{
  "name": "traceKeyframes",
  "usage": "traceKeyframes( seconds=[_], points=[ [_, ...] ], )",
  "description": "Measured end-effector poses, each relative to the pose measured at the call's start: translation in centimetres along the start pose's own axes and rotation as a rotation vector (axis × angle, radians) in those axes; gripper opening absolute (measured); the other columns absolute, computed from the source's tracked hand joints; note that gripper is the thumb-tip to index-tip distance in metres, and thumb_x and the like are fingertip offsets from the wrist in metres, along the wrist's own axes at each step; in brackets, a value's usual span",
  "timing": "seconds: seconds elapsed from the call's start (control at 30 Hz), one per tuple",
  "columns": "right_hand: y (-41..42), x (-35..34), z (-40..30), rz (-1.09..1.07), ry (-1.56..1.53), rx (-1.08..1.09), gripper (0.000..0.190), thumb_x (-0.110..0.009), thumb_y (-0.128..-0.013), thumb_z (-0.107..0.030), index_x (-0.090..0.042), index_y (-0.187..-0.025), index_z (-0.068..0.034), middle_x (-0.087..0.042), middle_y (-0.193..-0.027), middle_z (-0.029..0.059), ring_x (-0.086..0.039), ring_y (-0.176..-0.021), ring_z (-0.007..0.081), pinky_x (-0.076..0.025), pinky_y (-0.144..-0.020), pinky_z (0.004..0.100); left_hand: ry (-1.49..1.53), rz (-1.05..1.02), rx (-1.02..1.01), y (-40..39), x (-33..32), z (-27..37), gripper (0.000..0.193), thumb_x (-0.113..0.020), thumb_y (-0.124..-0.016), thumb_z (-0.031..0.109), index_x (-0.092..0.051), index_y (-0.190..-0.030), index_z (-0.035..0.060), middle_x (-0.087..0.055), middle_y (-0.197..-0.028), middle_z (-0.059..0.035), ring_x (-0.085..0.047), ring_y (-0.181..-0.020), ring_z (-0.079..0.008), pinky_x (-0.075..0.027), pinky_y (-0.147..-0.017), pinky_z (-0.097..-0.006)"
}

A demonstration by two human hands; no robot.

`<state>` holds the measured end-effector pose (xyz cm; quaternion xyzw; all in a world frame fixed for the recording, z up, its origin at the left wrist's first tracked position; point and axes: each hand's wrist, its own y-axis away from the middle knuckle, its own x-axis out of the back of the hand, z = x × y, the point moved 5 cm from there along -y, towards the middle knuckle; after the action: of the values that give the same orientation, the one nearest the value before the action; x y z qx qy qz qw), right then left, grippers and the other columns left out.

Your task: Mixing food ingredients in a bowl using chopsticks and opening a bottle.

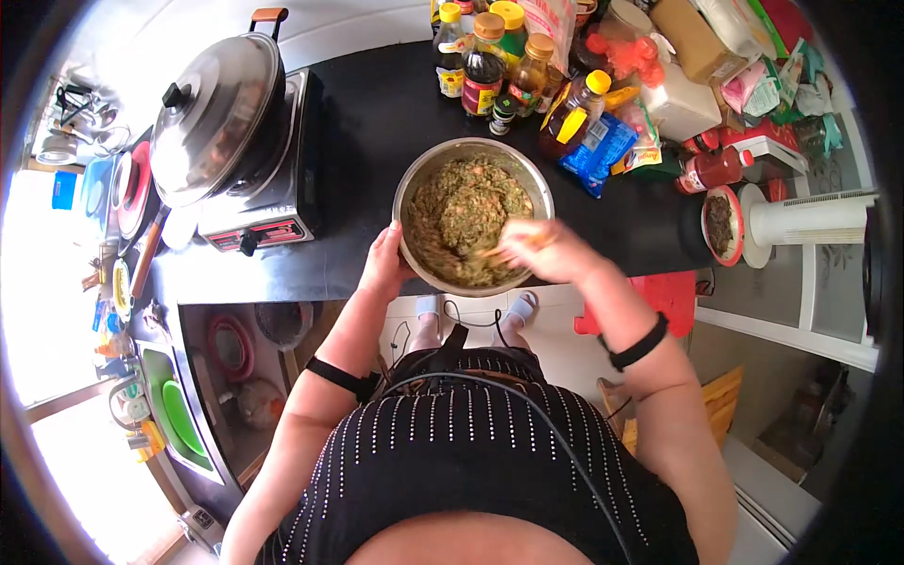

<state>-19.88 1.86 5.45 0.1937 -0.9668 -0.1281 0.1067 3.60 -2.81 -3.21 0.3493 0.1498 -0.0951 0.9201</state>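
A metal mixing bowl (540, 185) stands at the front edge of the black counter, holding a green-and-pinkish chopped filling (472, 201). My left hand (385, 265) grips the bowl's left side, thumb near the rim. At the bowl's right front, my right hand (538, 248) is closed around chopsticks (498, 251), whose lower ends reach into the filling. The right hand and the chopsticks are blurred.
Left of the bowl is a gas stove (305, 162) bearing a lidded wok (219, 106). Sauce bottles (484, 67) crowd the back, with a blue packet (599, 152) right of them. A red-rimmed bowl (734, 244) sits far right.
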Motion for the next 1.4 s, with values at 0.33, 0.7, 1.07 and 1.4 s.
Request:
traceKeyframes(
  seconds=[0.33, 0.7, 1.07, 1.4],
  points=[
    [-3.6, -3.8, -2.1, 0.189, 0.354, 0.417, 0.012, -0.055, -0.087, -0.01, -0.048, -0.079, -0.005, -0.054, -0.067, 0.0031, -0.055, -0.062, 0.0124, -0.044, -0.056, 0.0274, 0.047, -0.02, 0.021, -0.2, -0.6, -0.7, 0.045, -0.039, -0.094, 0.043, -0.046, -0.119, 0.0056, -0.06, -0.105, -0.0111, -0.063, -0.089, -0.0226, -0.056, -0.069, -0.0395],
    [-5.6, -2.8, -1.7, 0.364, 0.324, 0.286, 0.01, -0.05, -0.09, -0.013, -0.053, -0.086, -0.004, -0.055, -0.064, 0.0064, -0.059, -0.062, 0.0162, -0.048, -0.057, 0.0297, 0.095, -0.05, 0.019, 1.4, -2.0, -2.2, 0.047, -0.035, -0.095, 0.044, -0.043, -0.123, 0.0074, -0.058, -0.11, -0.0107, -0.062, -0.094, -0.0243, -0.053, -0.079, -0.0426],
    [-6.0, -3.0, 2.0, 0.412, 0.035, 0.085, 0.014, -0.058, -0.087, -0.021, -0.058, -0.082, -0.007, -0.063, -0.069, 0.0041, -0.062, -0.062, 0.0115, -0.049, -0.055, 0.0269, -0.445, 0.116, -0.148, -6.2, 0.4, 4.2, 0.046, -0.042, -0.092, 0.048, -0.058, -0.094, 0.005, -0.057, -0.07, -0.0036, -0.053, -0.054, -0.0132, -0.046, -0.048, -0.029],
    [-3.3, 7.0, 3.0, 0.661, 0.122, -0.04, 0.012, -0.051, -0.091, -0.017, -0.055, -0.084, -0.009, -0.055, -0.059, 0.0024, -0.056, -0.051, 0.0116, -0.045, -0.048, 0.0268, -0.213, -0.027, 0.008, -3.9, -2.1, 2.1, 0.038, -0.045, -0.093, 0.042, -0.054, -0.107, 0.0073, -0.059, -0.084, -0.0015, -0.057, -0.068, -0.0117, -0.047, -0.055, -0.0269]
  ],
)
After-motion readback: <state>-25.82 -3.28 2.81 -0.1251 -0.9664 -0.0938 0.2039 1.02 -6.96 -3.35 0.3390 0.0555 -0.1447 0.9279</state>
